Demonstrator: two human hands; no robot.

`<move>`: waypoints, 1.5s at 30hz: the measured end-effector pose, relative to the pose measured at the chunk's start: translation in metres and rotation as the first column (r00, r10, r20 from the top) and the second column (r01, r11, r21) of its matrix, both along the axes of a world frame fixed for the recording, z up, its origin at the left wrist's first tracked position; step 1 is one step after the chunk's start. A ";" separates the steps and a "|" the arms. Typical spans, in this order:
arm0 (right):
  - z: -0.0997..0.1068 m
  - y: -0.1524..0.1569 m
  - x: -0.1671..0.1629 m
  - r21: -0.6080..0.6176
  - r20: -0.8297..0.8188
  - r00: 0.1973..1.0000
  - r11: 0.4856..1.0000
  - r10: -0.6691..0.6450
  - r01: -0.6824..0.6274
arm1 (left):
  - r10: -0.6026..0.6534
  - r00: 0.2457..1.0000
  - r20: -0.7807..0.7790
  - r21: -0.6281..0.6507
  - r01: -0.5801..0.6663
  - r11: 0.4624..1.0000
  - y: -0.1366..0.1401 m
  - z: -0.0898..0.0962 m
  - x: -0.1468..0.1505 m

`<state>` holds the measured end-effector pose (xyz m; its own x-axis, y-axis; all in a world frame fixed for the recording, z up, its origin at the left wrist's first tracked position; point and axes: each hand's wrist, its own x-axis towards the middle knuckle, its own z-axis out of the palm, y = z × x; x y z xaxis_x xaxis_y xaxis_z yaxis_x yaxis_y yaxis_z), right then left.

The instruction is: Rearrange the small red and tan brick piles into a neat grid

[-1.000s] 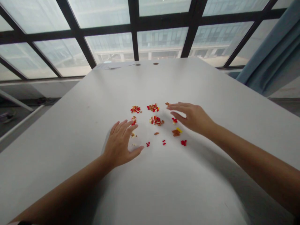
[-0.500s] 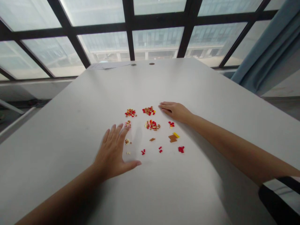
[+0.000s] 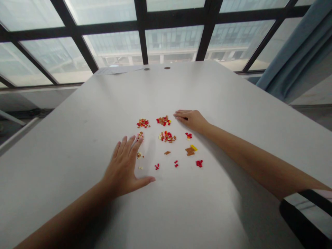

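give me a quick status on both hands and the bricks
Left hand flat on the table, open, fingertips by a small brick pile. Right hand resting palm-down beside the far brick pile. Brown plate piece untouched. Nothing between them.

The small bricks in the heaps (image 3: 163, 120) are too tiny for single shapes or studs to be told apart — only red, brown and yellow specks are made out. The pale bits (image 3: 140, 167) beside the left hand (image 3: 124, 169) are nearly lost against the bench (image 3: 77, 145). Whatever lies under the fingers (image 3: 181, 116) of the right hand (image 3: 192, 119) is hidden, and it cannot be told whether a brick is pinched there. Both forearms are cut off by the lower and right edges. The sleeve (image 3: 306, 214) at the lower right corner is only partly seen — the bench's near edge is cut off too.
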<state>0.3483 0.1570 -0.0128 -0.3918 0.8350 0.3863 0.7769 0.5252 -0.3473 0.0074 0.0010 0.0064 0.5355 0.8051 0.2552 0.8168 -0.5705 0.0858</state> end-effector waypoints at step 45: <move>0.026 -0.084 0.013 -0.048 0.193 0.979 0.997 0.064 -0.056 | -0.093 0.993 0.078 -0.015 0.094 0.995 -0.002 -0.002 -0.003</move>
